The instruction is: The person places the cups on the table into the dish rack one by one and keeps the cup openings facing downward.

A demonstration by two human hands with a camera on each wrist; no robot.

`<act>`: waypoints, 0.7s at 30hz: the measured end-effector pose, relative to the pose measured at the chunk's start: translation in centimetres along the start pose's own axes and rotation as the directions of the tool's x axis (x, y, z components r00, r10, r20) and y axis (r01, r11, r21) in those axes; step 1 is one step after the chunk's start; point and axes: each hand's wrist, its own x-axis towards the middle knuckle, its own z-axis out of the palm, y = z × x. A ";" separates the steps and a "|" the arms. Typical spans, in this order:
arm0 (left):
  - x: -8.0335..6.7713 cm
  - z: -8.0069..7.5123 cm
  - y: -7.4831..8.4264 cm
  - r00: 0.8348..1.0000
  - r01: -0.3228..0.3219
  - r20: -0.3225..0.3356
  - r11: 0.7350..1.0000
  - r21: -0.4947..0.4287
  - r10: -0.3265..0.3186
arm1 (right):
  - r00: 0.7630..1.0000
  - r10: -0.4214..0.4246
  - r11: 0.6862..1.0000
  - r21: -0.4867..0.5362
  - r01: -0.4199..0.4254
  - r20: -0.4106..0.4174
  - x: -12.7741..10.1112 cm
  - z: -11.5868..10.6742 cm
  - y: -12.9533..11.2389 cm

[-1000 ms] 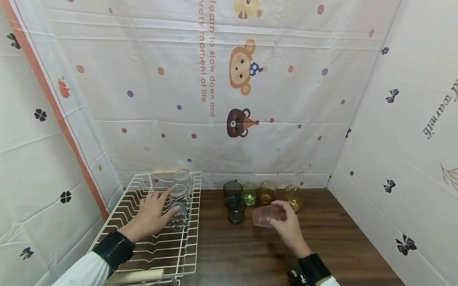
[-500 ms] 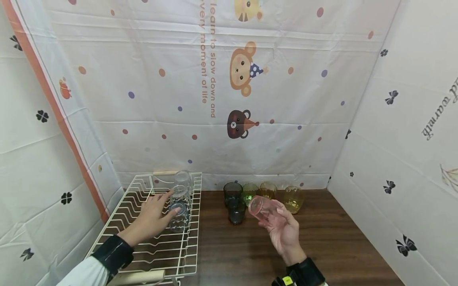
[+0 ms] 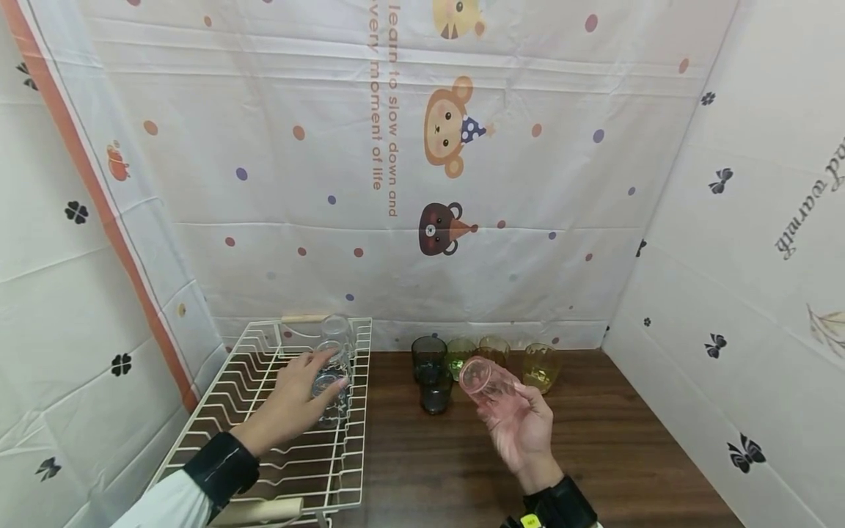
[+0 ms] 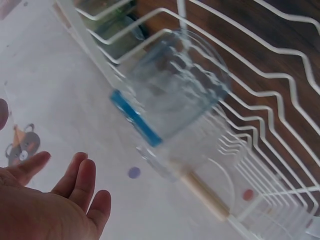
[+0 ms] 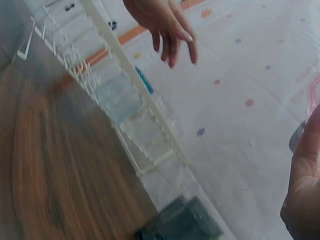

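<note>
The right hand (image 3: 526, 434) grips the pink glass (image 3: 485, 378), whose tilted long axis runs leftward from it; the farther, loosely spread left hand (image 3: 294, 400) holds nothing

left hand (image 3: 295, 400) spread, right hand (image 3: 526, 429) upturned, gripping

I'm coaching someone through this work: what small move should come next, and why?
Probably carry the pink glass left toward the wire dish rack. The right hand holds it tilted above the wood-grain table, and clear glasses stand in the rack. The left hand, fingers open beside those, grips nothing, so it might steady them.
</note>
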 end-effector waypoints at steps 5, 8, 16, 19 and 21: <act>0.5 0.8 2.3 0.997 -0.079 -0.001 0.996 -0.036 0.079 | 1.000 0.022 0.999 0.031 -0.022 0.004 0.0 1.1 0.8; 0.5 1.4 4.4 0.985 -0.172 -0.017 0.984 -0.053 0.171 | 0.999 0.049 0.998 0.040 -0.049 -0.007 0.2 1.7 1.6; -1.1 2.4 11.0 0.921 -0.387 0.021 0.918 -0.083 0.390 | 0.986 0.161 0.985 0.064 -0.158 -0.049 -0.3 2.8 4.0; -1.4 2.6 12.7 0.902 -0.425 0.036 0.901 -0.085 0.429 | 0.981 0.181 0.982 0.063 -0.177 -0.063 -0.6 3.0 4.8; -1.5 2.7 13.3 0.896 -0.438 0.046 0.895 -0.086 0.443 | 0.981 0.187 0.981 0.058 -0.183 -0.059 -0.7 3.2 5.3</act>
